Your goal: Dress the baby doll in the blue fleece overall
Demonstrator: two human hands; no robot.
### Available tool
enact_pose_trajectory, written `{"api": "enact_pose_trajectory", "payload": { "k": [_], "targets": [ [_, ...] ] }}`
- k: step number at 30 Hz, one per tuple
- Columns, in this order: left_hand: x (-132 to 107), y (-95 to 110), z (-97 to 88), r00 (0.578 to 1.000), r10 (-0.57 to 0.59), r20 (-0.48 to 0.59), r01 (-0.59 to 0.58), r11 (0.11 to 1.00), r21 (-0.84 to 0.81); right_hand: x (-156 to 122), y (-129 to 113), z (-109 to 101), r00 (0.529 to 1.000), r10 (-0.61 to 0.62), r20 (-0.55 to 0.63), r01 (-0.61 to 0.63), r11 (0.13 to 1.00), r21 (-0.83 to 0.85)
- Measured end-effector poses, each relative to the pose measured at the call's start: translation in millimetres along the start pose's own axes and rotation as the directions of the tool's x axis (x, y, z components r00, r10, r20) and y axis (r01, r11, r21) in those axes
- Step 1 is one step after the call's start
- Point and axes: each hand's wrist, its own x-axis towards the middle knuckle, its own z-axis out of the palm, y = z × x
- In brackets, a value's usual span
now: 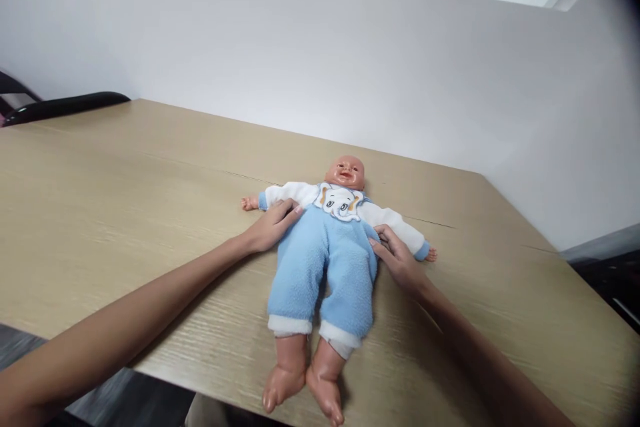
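Note:
A baby doll in a light blue and white fleece outfit lies on its back on the wooden table. Its head points to the far side, and its bare feet reach the near edge. An elephant-face patch covers its chest. My left hand grips the outfit at the left of the waist, thumb on top and fingers under the doll's sleeve. At the other side, my right hand holds the waist, with its thumb and fingertips against the blue fabric. The doll's arms are spread outward.
The wooden table meets a plain white partition at the back. A black chair part shows at the far left corner, and dark objects stand beyond the right edge.

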Motion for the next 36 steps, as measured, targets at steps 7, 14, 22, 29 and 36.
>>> {"api": "enact_pose_trajectory", "payload": {
  "k": [7, 14, 22, 29, 36],
  "targets": [
    [-0.6, -4.7, -2.5, 0.993, -0.099, 0.063, 0.116, 0.895, -0.43, -0.8, -6.8, 9.4, 0.983, 0.181, -0.024, -0.154, 0.891, 0.427],
    [2.6, -7.1, 14.6, 0.987, -0.157, 0.038, 0.146, 0.773, -0.617, 11.7, 10.6, 9.9, 0.962, 0.239, -0.131, -0.153, 0.872, 0.466],
    [3.3, -5.1, 4.3, 0.997, -0.06, 0.045, 0.072, 0.939, -0.336, 4.8, 18.6, -8.7, 0.974, 0.216, -0.071, -0.156, 0.859, 0.487],
    [1.4, -5.7, 4.7, 0.998, 0.07, -0.002, -0.07, 0.997, 0.029, 2.5, 12.0, 2.8, 0.955, 0.198, -0.22, -0.028, 0.8, 0.599],
    [2.2, -8.1, 6.2, 0.995, 0.1, 0.009, -0.101, 0.991, 0.085, -0.8, 11.6, 12.0, 0.95, 0.214, -0.225, -0.02, 0.766, 0.642]
  ]
}}
